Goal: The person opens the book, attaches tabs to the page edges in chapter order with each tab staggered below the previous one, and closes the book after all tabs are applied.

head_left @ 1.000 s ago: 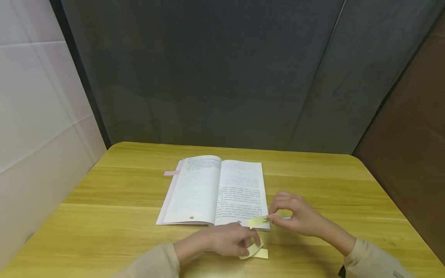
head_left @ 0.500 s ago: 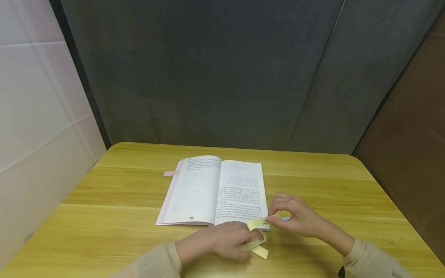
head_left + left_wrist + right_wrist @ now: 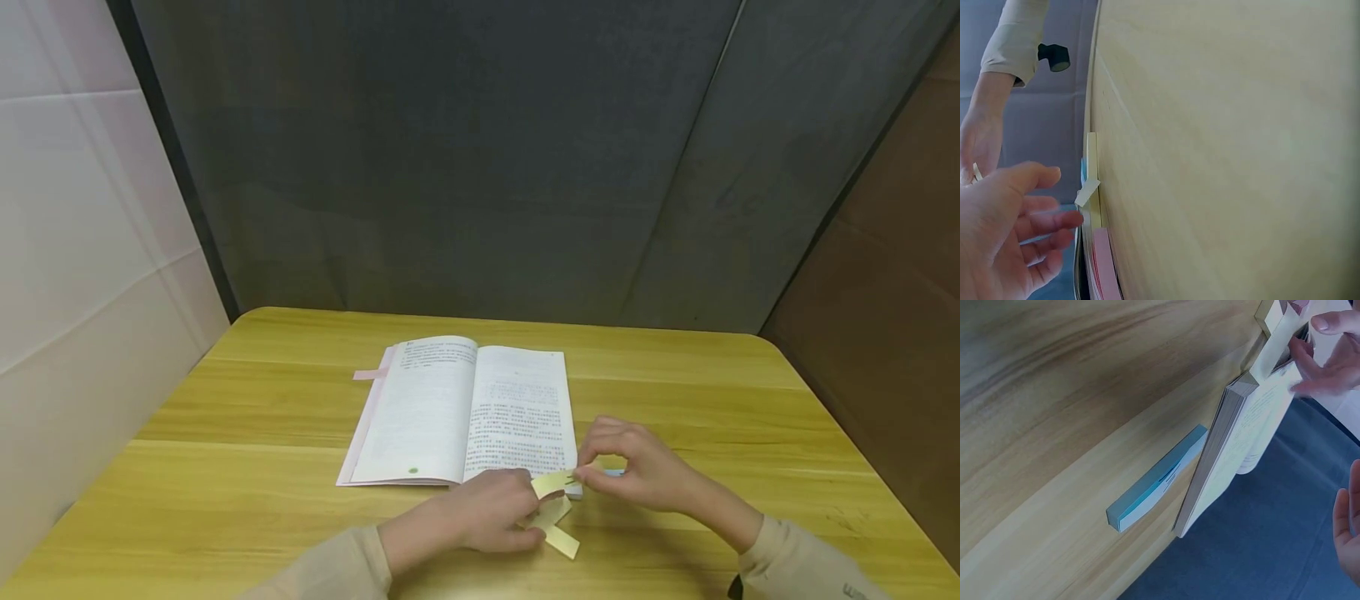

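Note:
A book (image 3: 517, 417) lies spread on the table, with a pink tab (image 3: 367, 375) jutting from its left side. My right hand (image 3: 633, 467) pinches a yellow sticky note strip (image 3: 552, 483) with dark marks, above the lower right corner of the page. My left hand (image 3: 491, 512), thumb and fingers apart, hovers by the yellow sticky note pad (image 3: 562, 542) in front of the book. The pad's top strip (image 3: 1088, 192) stands folded up in the left wrist view. Nothing shows between the fingers of my left hand (image 3: 1007, 219).
A blue pad (image 3: 1157, 481) lies on the table just right of the book, mostly behind my right hand in the head view. Grey panels (image 3: 465, 167) rise behind the table's far edge. A white panel (image 3: 90, 208) stands at the left.
My left fingers have let go of the curled top strip of the yellow pad and spread apart. The pad has turned slightly. My right hand stays almost still with its strip.

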`<state>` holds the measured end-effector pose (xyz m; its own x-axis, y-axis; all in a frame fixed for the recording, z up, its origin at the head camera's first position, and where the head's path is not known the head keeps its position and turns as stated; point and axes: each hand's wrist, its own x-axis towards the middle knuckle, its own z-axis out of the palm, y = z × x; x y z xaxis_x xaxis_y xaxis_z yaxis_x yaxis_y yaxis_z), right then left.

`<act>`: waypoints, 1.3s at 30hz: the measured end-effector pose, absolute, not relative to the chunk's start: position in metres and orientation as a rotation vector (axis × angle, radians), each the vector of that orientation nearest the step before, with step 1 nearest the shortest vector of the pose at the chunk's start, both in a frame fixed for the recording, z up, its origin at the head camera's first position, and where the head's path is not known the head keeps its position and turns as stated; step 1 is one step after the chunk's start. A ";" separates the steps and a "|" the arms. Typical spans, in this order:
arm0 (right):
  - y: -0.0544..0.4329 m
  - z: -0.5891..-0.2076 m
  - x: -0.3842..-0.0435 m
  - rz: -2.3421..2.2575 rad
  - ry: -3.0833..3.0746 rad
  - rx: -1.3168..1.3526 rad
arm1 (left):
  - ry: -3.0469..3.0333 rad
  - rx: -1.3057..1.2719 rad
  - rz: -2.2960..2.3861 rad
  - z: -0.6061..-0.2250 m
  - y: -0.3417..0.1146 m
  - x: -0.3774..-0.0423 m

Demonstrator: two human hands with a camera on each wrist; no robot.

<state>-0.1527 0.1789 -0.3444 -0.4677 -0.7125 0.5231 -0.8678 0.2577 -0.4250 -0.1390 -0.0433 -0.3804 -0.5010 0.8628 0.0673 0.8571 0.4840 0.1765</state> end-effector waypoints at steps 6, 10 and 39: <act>0.178 -0.344 -0.152 1.005 -2.303 1.445 | 2.764 1.568 0.353 -0.382 -0.044 -0.142; 0.177 -0.343 -0.154 1.004 -2.266 1.415 | 2.814 1.603 0.459 -0.380 -0.048 -0.147; 0.194 -0.348 -0.196 1.030 -2.698 0.695 | 3.125 1.343 0.699 -0.364 -0.050 -0.186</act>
<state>-0.1957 0.1935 -0.3484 -0.8767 -0.3630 0.3157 -0.4811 0.6526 -0.5854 -0.1859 -0.0499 -0.3644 -0.6548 0.6117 0.4439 0.7425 0.6303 0.2267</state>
